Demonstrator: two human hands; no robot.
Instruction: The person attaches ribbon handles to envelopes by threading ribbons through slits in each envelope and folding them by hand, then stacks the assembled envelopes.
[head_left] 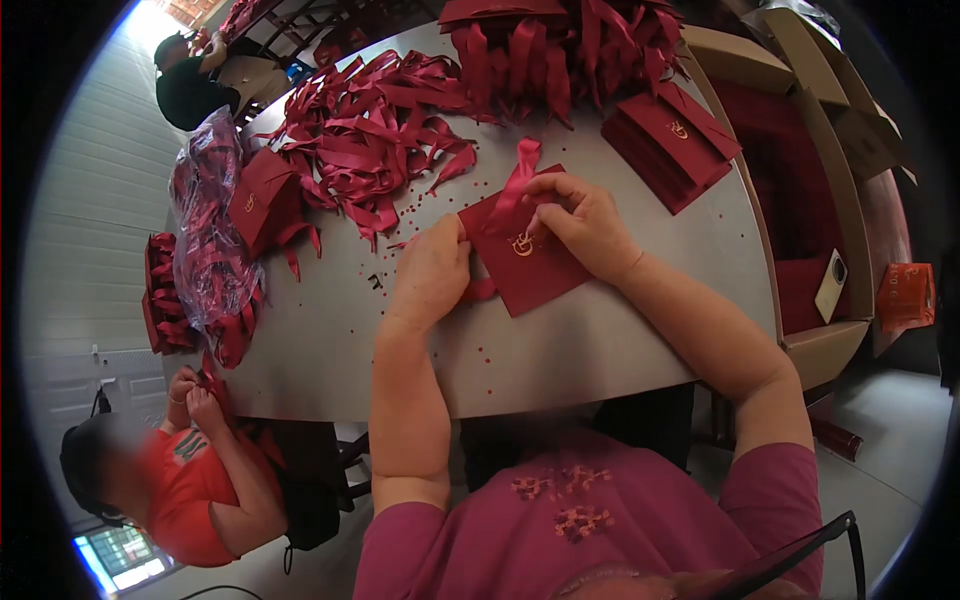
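A dark red paper gift bag (545, 280) with a gold emblem lies tilted just above the grey table in front of me. My left hand (432, 270) is closed around its left edge, the fingertips hidden behind it. A glossy red ribbon (518, 180) runs over the bag's upper part and sticks out past its top edge. At that ribbon my right hand (585, 222) is closed, index finger and thumb bent together over the bag's face. Its exact hold on the ribbon is partly covered by the fingers. Another bit of ribbon (482, 290) shows below my left hand.
A loose heap of red ribbons (375, 125) covers the table's far left. Stacked bags (672, 145) lie at far right, beside an open cardboard box (825, 210) with a phone (830, 285). Plastic-wrapped bags (208, 220) sit left. Two other people work nearby.
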